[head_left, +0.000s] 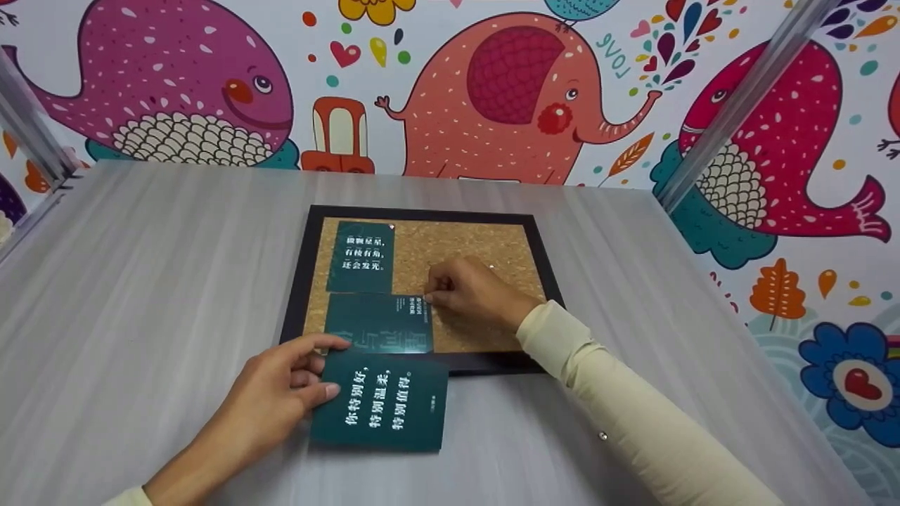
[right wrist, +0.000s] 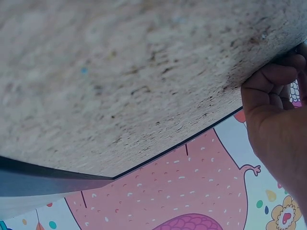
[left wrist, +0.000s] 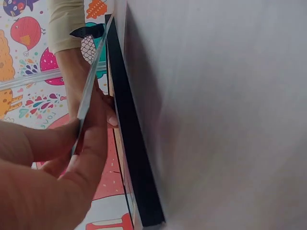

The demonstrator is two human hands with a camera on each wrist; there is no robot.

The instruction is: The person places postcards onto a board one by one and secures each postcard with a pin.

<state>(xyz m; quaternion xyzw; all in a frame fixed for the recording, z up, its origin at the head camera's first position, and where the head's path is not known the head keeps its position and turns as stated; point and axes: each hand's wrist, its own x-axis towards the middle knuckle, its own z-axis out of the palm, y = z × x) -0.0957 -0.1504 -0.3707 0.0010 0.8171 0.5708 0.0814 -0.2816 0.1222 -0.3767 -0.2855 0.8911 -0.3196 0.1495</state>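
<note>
My left hand (head_left: 271, 386) pinches a dark green card (head_left: 401, 404) with white Chinese characters, its thumb on top. That card overlaps the front edge of a black-framed cork board (head_left: 464, 246) and shows edge-on in the left wrist view. Its index finger reaches toward a second green card (head_left: 376, 327), which lies on the cork. At this second card's upper right corner, my right hand (head_left: 481, 292) has curled fingers pressed together, pinching what looks like a small push pin, mostly hidden. Behind it lies a third green card (head_left: 362, 256), with a pin (head_left: 391, 226) at its upper right corner.
Another small pin (head_left: 491, 266) shows on the cork just beyond the right hand. A loose shiny pin (head_left: 602, 436) lies on the pale wood-grain table (head_left: 176, 281), beside the right sleeve. A wall with cartoon animals (head_left: 492, 91) and clear posts stands behind.
</note>
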